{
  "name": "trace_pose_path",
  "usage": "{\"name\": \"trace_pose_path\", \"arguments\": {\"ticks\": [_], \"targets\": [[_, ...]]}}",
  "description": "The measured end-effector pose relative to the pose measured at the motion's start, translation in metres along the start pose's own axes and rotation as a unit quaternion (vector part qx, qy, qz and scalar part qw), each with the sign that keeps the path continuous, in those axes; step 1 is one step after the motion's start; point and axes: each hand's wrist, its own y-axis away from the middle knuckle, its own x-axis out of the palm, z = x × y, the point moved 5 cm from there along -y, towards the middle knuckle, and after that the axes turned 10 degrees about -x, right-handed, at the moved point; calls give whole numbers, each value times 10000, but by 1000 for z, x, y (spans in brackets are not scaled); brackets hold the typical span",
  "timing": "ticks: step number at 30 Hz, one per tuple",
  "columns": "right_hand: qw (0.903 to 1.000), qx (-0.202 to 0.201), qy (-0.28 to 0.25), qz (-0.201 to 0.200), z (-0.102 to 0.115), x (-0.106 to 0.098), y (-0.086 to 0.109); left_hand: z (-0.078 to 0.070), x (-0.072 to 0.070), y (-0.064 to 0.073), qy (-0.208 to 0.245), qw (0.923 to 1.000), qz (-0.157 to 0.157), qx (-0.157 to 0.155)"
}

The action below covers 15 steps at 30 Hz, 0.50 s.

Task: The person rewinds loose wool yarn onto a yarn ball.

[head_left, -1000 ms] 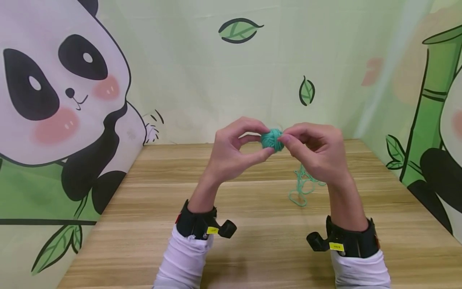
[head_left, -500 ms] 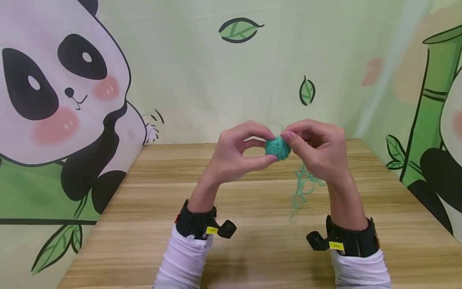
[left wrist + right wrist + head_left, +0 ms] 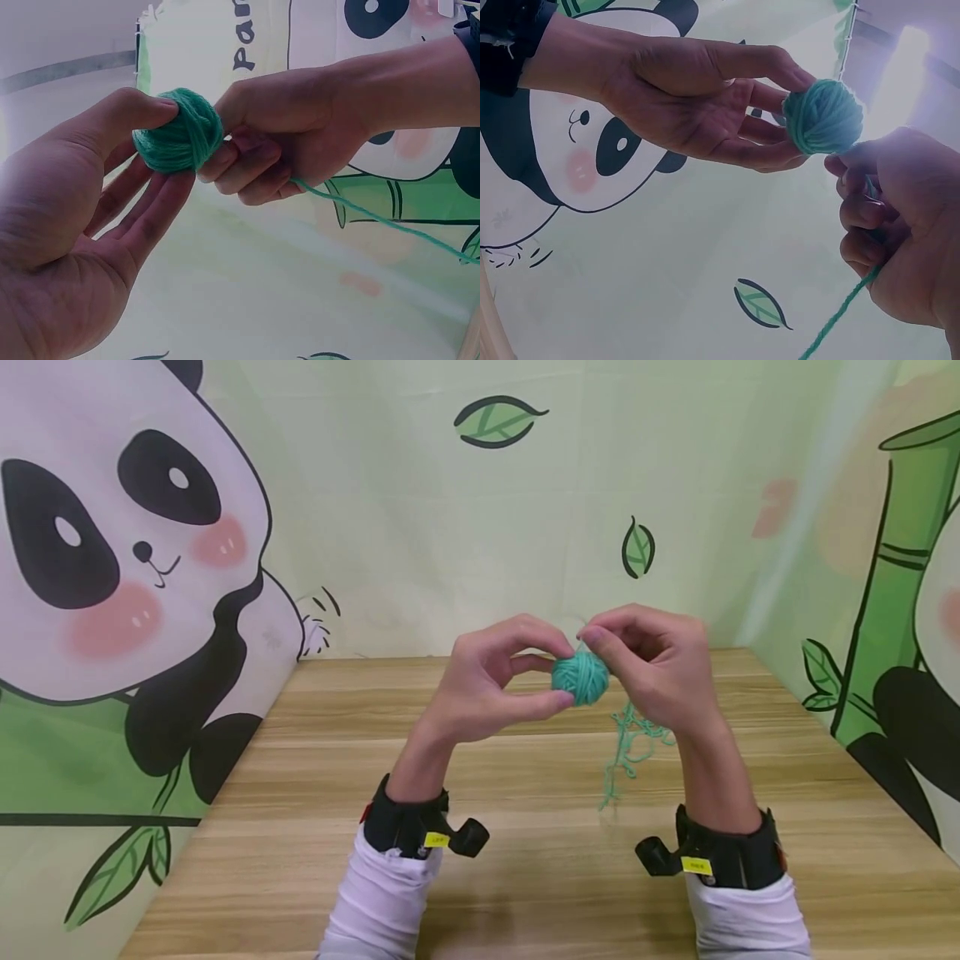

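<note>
Wooden table [image 3: 525,793] below, left grip [image 3: 487,689] in a pinch on 1 teal yarn ball [image 3: 581,678], right grip [image 3: 666,668] around a finger-hidden strand [image 3: 842,308].

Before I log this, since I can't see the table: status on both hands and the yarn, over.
Left hand holds yarn ball by thumb and fingers. Right hand grips the strand. Loose yarn lies on table; nothing visibly blocking the hands.
</note>
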Motion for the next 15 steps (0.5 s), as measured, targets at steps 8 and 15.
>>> {"name": "trace_pose_path", "arguments": {"ticks": [8, 15], "targets": [[9984, 469, 175, 248, -4, 4, 3, -1, 0, 0, 76, 9999, -51, 56], [9941, 692, 24, 831, -6, 12, 5, -5, -3, 0, 119, 9995, -211, 210]]}}
